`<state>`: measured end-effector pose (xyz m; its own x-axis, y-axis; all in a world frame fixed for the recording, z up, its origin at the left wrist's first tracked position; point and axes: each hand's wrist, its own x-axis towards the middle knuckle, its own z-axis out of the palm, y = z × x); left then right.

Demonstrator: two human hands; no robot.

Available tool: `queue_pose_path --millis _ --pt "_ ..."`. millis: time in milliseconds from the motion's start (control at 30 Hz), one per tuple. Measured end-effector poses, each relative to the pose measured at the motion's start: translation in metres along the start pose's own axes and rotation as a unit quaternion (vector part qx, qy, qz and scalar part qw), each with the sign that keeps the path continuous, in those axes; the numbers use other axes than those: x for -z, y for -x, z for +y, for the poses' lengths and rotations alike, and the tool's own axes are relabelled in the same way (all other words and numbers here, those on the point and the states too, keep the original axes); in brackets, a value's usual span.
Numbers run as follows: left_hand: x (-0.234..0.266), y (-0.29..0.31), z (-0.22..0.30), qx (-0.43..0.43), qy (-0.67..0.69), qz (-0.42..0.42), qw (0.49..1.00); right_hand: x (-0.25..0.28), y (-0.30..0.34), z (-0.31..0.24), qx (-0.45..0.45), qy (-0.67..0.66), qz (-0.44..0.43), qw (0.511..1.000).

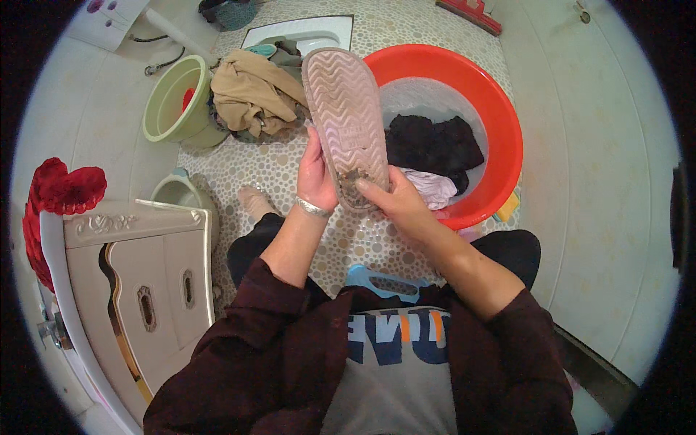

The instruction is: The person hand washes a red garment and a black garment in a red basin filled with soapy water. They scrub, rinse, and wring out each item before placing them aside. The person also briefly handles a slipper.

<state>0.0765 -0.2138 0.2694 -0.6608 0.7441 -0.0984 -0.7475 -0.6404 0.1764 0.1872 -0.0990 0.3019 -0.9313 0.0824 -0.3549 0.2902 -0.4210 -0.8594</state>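
A pale pink slipper (346,109) is held up in front of me, its zigzag-treaded sole facing me. The heel end points toward me and has a dark, dirty patch. My left hand (317,174) grips the slipper along its left edge. On the other side my right hand (397,197) holds the heel, its thumb lying on the dark patch; its other fingers are hidden behind the sole. Just beyond, to the right, stands a red tub (507,145) of cloudy water. Black clothing (435,145) and a pale pink cloth (433,190) lie in it.
At the far left are a green bucket (156,119) and a heap of tan clothing (254,90), with a squat toilet (330,32) behind. A cream cabinet (167,272) flanks me at left. A blue plastic stool (384,283) is below me. White wall panels (587,145) rise at right.
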Motion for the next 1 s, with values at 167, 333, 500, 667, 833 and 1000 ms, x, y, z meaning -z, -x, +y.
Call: queue_pose_path --millis 167,333,500,667,833,1000 --pt "0.007 -0.001 -0.003 0.009 0.011 -0.009 1.0 0.007 -0.011 0.009 0.042 -0.037 -0.053 0.997" --pt "0.008 0.001 0.0 0.016 0.043 -0.001 0.999 0.012 -0.01 0.003 0.024 -0.062 -0.115 0.991" --pt "0.01 0.0 0.0 0.016 0.041 0.013 0.999 0.02 -0.01 0.006 0.008 -0.064 -0.155 0.986" --pt "0.004 0.002 -0.003 0.032 0.026 -0.023 0.999 0.014 0.0 -0.006 -0.029 -0.099 -0.179 0.978" --pt "0.009 -0.001 -0.005 -0.029 -0.015 0.016 0.999 0.009 0.003 0.007 -0.051 -0.154 -0.186 0.969" --pt "-0.007 0.01 -0.001 -0.046 -0.04 -0.013 0.998 0.009 0.005 -0.016 -0.046 -0.273 -0.212 0.937"
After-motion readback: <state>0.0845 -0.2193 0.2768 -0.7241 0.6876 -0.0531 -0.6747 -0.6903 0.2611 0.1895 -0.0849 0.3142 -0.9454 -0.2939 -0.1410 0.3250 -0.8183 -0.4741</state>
